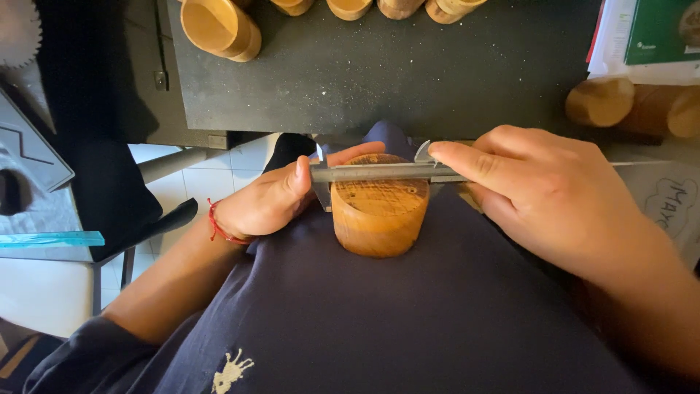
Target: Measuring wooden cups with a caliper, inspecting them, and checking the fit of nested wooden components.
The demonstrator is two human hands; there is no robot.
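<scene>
Broadly, a dark speckled flat worktop (364, 73) stretches beyond both hands, and the person's lap, covered by a dark navy cloth garment (364, 314), lies beneath them, serving as the rest for the piece being measured. Beyond the hands, along the far edge of that worktop, sits a row of hollow pale wooden cylinders (222, 28), and past the right hand lie more round wooden pieces (601, 101) beside a green and white printed booklet (656, 33). Between the hands, a short round turned block of orange-brown wood (379, 215) stands upright on the lap, flat top facing up, so its width is easy to span. Across that top lies a grey metal sliding caliper (386, 172), its two jaws dropping at either side of the block, seemingly to gauge the diameter. The right hand (554, 197) is closed on the caliper's beam, index finger stretched along it toward the sliding jaw, probably to press it snug. The left hand (266, 201) cups the block's near-left side, thumb pressed on the caliper's fixed end, steadying both. A thin red cord bracelet (217, 222) circles the left wrist
</scene>
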